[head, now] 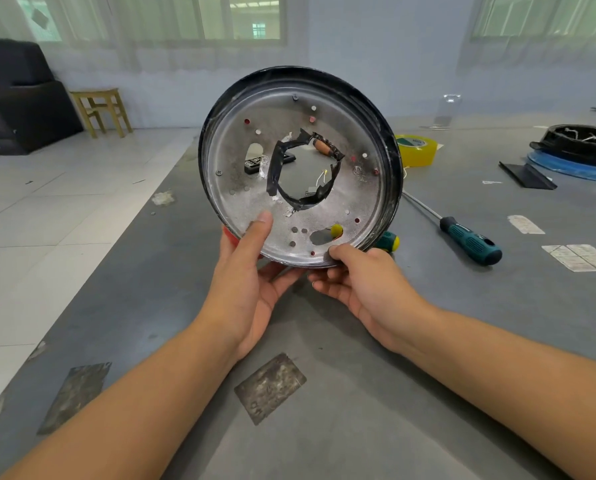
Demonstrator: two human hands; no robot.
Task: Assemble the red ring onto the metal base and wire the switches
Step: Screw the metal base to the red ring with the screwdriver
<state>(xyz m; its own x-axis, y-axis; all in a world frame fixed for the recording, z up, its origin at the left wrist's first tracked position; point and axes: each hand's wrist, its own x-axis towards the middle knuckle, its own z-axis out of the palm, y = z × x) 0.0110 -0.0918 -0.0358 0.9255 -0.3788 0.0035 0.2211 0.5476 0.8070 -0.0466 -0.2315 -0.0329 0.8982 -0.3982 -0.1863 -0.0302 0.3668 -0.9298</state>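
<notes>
Two hands held the metal base (300, 168) upright above the grey table (358, 393), its dished inner face turned toward the camera, probably so the person could inspect the holes and the torn black tape (282, 168) around the central opening before fitting anything. The left hand (251, 289) gripped the lower rim with its thumb pressed flat on the inner face and its fingers curled behind; the right hand (362, 285) pinched the bottom edge, thumb on the front, fingers underneath. A sliver of red (229, 237) showed behind the rim by the left thumb, and red glinted through several holes, so the red ring seemed to sit against the back, though how well it was seated could not be told. No switches were clearly visible. On the table beyond lay a teal-handled screwdriver (469, 240), a yellow tape roll (416, 150), and at far right a black shell (580, 142) holding white wires, stacked on a blue disc (566, 168).
</notes>
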